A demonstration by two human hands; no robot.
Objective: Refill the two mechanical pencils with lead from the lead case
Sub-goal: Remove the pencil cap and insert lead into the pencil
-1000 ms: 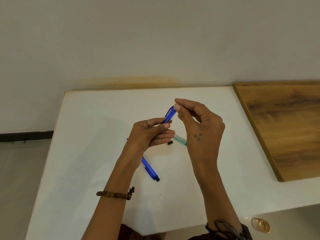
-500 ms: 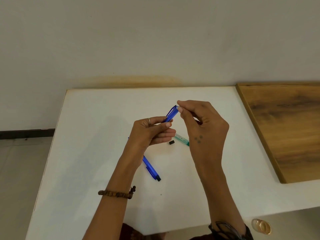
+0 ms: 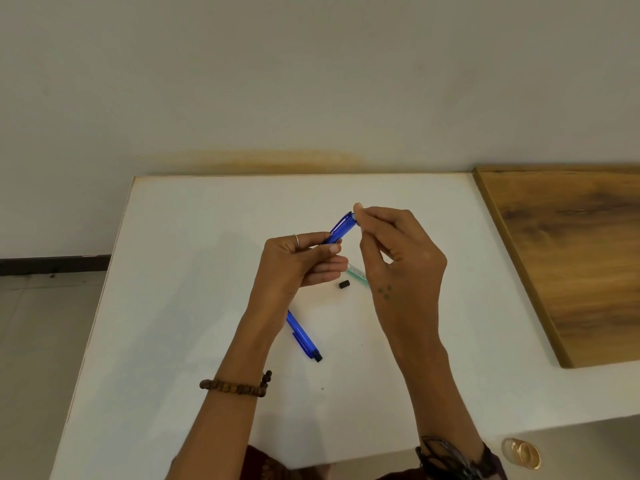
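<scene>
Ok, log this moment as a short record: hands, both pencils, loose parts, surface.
left hand: grips held pencil by its barrel, top end tilted up
right hand: fingertips pinched at the held pencil's open top end; lead too thin to see
second pencil: lies on table, black cap on, partly under left forearm
black cap: loose on table
lead case: green, on table, partly behind right hand
table: white

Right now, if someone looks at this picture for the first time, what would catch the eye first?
First, the two hands raised over the middle of the white table: the left hand grips a blue pencil, and the right hand pinches at its upper end. Next, a second blue pencil lies below the left wrist, with a small black cap between the hands.
</scene>
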